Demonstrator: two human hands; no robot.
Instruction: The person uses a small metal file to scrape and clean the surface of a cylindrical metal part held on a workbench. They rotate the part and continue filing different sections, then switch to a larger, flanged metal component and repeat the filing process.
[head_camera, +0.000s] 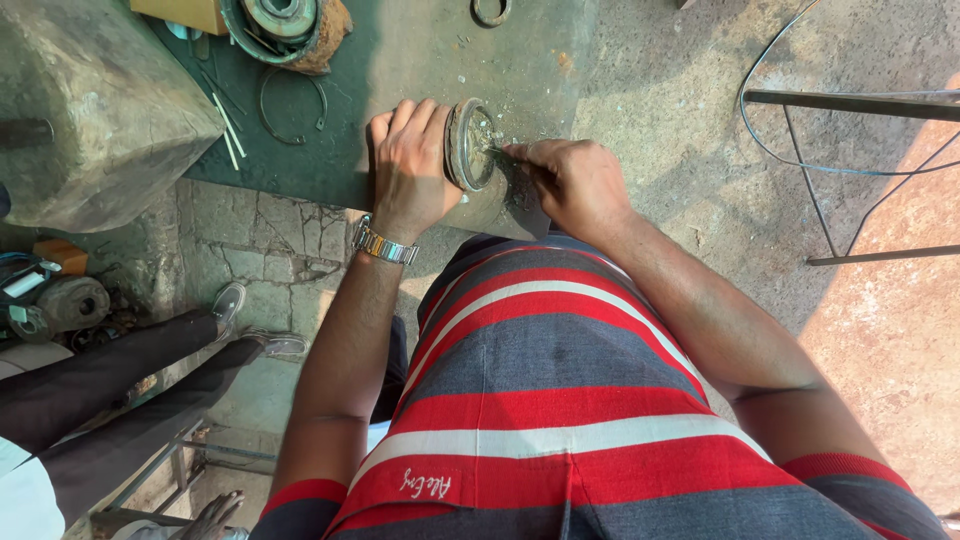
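Note:
My left hand (410, 160) grips a round, dirty metal disc part (470, 145) standing on edge at the front edge of a green workbench (420, 60). A metal watch sits on that wrist. My right hand (570, 180) pinches a thin dark tool (503, 155) whose tip touches the disc's grimy face. Pale flecks of debris lie on the bench around the disc.
A round rusty assembly (285, 28), a wire ring (293, 105), a small metal ring (490, 10) and white sticks (228, 130) lie on the bench. A big grey block (90, 110) stands at left. Another person's legs (130, 370) are at lower left. A metal frame (850, 170) stands at right.

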